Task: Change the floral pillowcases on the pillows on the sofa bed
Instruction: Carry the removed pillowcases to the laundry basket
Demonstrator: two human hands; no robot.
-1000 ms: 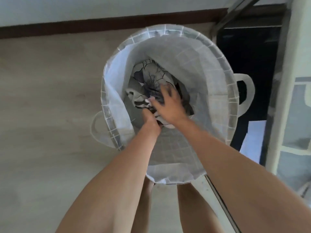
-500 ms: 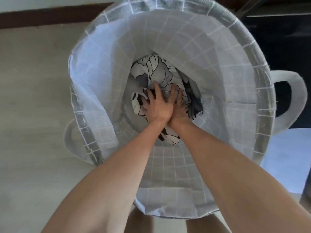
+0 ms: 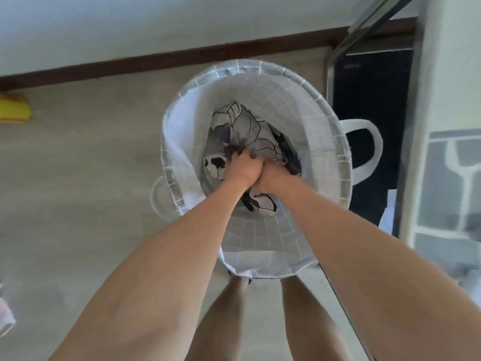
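A crumpled floral pillowcase (image 3: 250,131), grey and white with black outlines, lies inside a round laundry basket (image 3: 320,121) with a pale checked lining and two white loop handles. Both my arms reach down into the basket. My left hand (image 3: 243,168) is curled into a fist on the fabric. My right hand (image 3: 270,179) presses against it, fingers closed in the same bunch of cloth. The bottom of the basket is hidden under the pillowcase.
The basket stands on a light wooden floor (image 3: 91,157) near a dark brown skirting board (image 3: 166,61). A metal door track (image 3: 346,303) and a dark opening (image 3: 369,105) lie to the right. A yellow object (image 3: 14,110) sits at the far left. My bare legs are below the basket.
The view has pulled back from the basket. My flat, spread fingers have curled into fists on the floral fabric, and the cloth is bunched up higher between them.
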